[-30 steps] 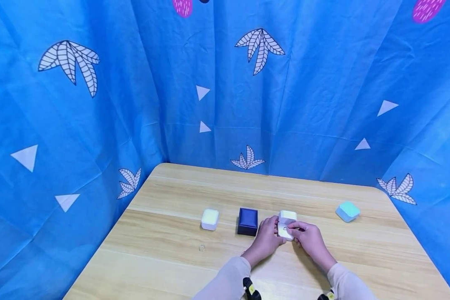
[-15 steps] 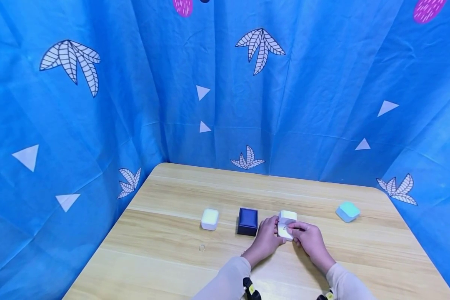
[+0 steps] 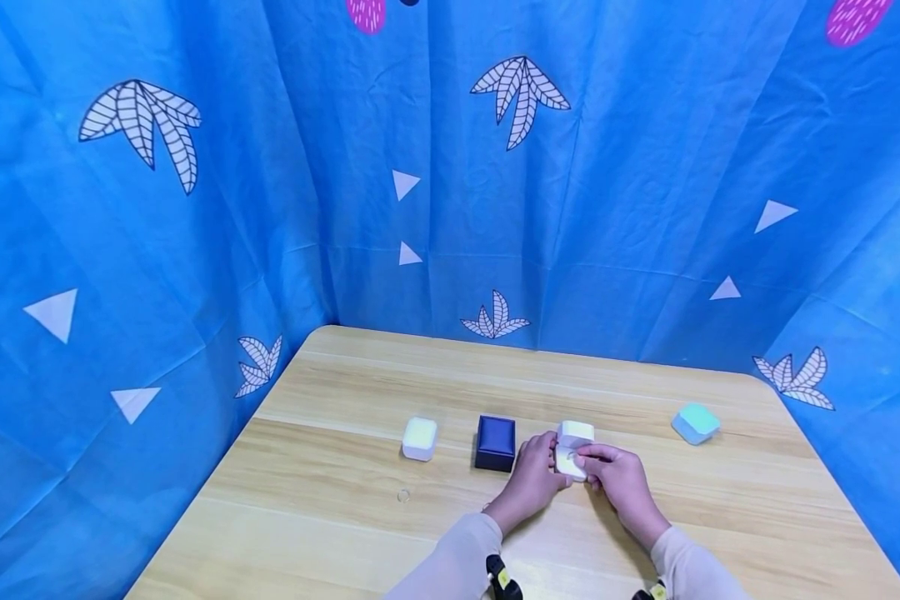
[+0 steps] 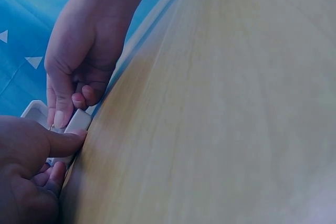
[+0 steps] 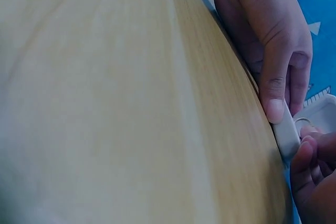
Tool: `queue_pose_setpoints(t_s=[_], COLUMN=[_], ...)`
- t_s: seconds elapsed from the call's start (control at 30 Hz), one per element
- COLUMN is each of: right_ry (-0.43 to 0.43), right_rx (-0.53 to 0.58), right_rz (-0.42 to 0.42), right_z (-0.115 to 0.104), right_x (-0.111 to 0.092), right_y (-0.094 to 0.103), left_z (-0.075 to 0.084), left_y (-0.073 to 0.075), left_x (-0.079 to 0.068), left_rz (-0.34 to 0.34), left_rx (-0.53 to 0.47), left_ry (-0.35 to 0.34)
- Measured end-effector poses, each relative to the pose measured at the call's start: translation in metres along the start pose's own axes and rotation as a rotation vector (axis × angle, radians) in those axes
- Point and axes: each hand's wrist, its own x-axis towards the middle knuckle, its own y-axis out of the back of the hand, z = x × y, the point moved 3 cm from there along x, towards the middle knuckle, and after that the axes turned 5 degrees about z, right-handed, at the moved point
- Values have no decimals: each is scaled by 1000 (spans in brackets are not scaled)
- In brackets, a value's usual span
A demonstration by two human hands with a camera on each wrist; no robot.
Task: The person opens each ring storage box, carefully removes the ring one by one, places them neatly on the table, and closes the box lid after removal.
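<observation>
A white ring box (image 3: 571,463) lies on the table with its lid (image 3: 576,432) raised away from me. My left hand (image 3: 532,473) grips the base from the left, its thumb on the near side. From the right, my right hand (image 3: 621,482) pinches a thin ring (image 5: 301,120) between thumb and fingertips, at the box's white insert. The right wrist view shows the ring's upper arc standing above the base; its lower part is hidden, so how deep it sits I cannot tell. In the left wrist view, the right fingers partly cover the box (image 4: 79,120).
A dark blue box (image 3: 496,443) stands close to the left of my left hand. Further left are a closed white box (image 3: 420,439) and a second thin ring (image 3: 403,501) on the wooden table (image 3: 330,533). A turquoise box (image 3: 696,423) lies at the right.
</observation>
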Motion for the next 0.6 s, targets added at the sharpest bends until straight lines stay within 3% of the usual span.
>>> queue_pose_setpoints(t_s=[0.6], right_ry=[-37], right_rx=[99], right_rz=[0], right_z=[1], right_x=[-1], right_y=[1], left_z=[2], left_y=[0], left_x=[-2], left_rz=[15], left_rx=[29], left_ry=[-34])
